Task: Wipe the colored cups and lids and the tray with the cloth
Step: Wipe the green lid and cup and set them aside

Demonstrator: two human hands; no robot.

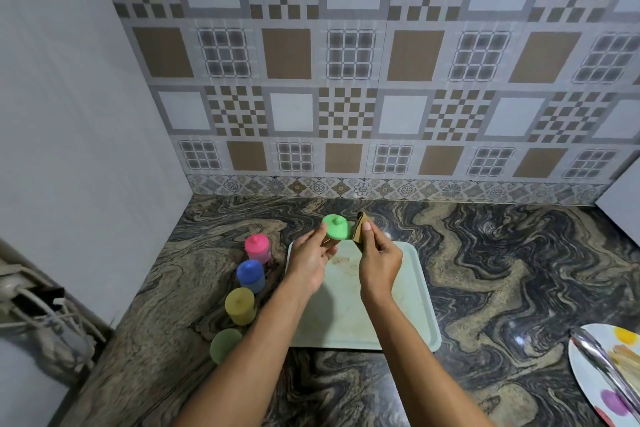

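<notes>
Left hand (pixel 311 256) gripped green lid (pixel 335 227); right hand (pixel 379 260) pinched cloth (pixel 360 230) beside it. Off tray (pixel 415 288) left edge, pink cup (pixel 258 248), blue cup (pixel 251 276), yellow cup (pixel 240 305) lidded, likely done. Tray stained, pending.

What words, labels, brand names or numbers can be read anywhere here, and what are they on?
None: no readable text shows anywhere.
The green lid, pink cup, blue cup, yellow cup, tray and cloth are plain.
The wall tiles carry only patterns.
The plate shows coloured dots, no letters.
</notes>
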